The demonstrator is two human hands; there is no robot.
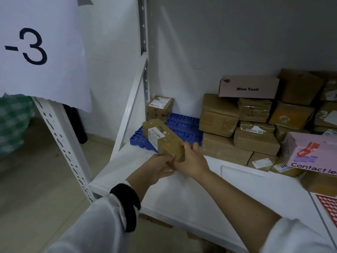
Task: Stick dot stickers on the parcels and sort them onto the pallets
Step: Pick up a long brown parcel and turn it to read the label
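Gripping near end of parcel [164,138], left hand [158,168] and right hand [191,159] curled round it; could overhang blue pallet [182,123], centre frame, and tip.

Long parcel [164,138] hanging over pallet [182,125] front; small parcel [159,108] sitting on its back-L corner; parcel stack [218,114] standing R of pallet; sticker sheet [328,207] lying far R.

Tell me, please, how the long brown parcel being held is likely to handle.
The long parcel is probably stiff: held at one end by the left hand and right hand, it does not sag. Its glossy tape may be slippery. Flat-sided, it should not roll.
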